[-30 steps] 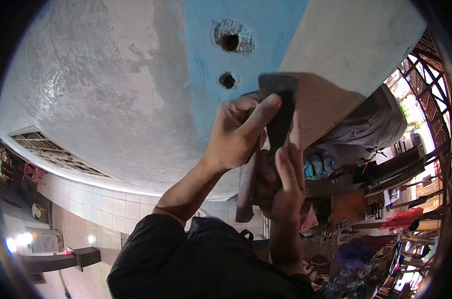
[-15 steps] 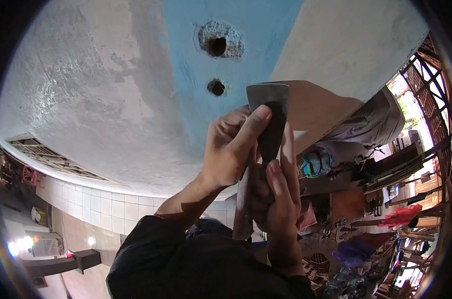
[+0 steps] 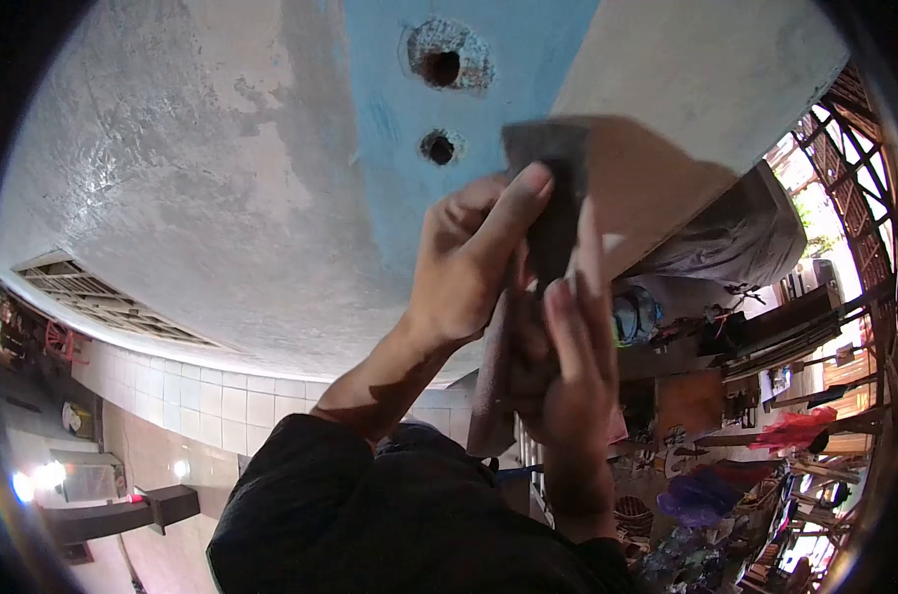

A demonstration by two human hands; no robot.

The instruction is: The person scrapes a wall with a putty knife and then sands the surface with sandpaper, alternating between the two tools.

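A putty knife [image 3: 551, 147] with a wide, dark metal blade is held up in front of the wall, blade end uppermost. My left hand [image 3: 464, 262] grips it from the left, its thumb laid along the blade. Lower down, my right hand [image 3: 567, 366] is wrapped around the handle end, blurred by motion, and its fingers hide most of the handle. A reddish-brown strip [image 3: 490, 406] with a rough-looking surface hangs between the two hands. Above and left of the blade, the wall has a larger chipped hole [image 3: 441, 67] and a smaller hole [image 3: 437, 148] in its blue band.
The wall [image 3: 191, 198] is grey and patchy, with a blue painted band [image 3: 370, 99]. A slatted vent [image 3: 102, 297] and white tiles [image 3: 221, 406] lie at left. At right are a covered grey bulk [image 3: 736, 228], a blue bundle [image 3: 637, 315], a purple bag [image 3: 701, 495] and wooden framing.
Both hands and the putty knife have shifted slightly up and right, and the blade is blurred. The wall holes sit a little higher in view. Both hands keep their hold.
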